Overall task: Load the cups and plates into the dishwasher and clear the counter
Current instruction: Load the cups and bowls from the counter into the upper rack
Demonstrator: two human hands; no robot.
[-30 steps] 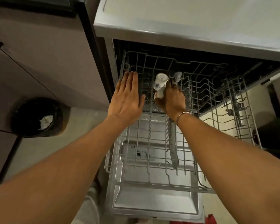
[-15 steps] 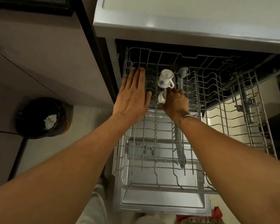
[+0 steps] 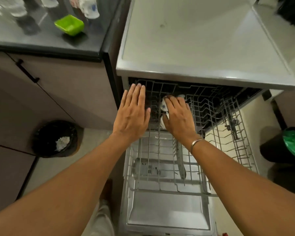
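Note:
The dishwasher's upper wire rack (image 3: 216,123) is pulled out over the open door (image 3: 167,217). Two small white cups stand in the rack's left part, one (image 3: 163,105) behind the other (image 3: 163,123). My right hand (image 3: 178,119) lies over them with fingers stretched forward, its fingertips on the far cup and its palm hiding most of both. My left hand (image 3: 132,110) is flat, fingers straight, over the rack's left edge, holding nothing.
A green square bowl (image 3: 69,24) and blurred glasses and bottles (image 3: 15,12) stand on the dark counter at the left. The grey dishwasher top (image 3: 203,41) is bare. On the floor, a black bin (image 3: 55,138) stands left and a green-lined bin (image 3: 294,143) right.
The view has tilted up, bringing the counter into sight. My right hand has gone from gripping the near cup to lying stretched over both cups. My left hand stays flat.

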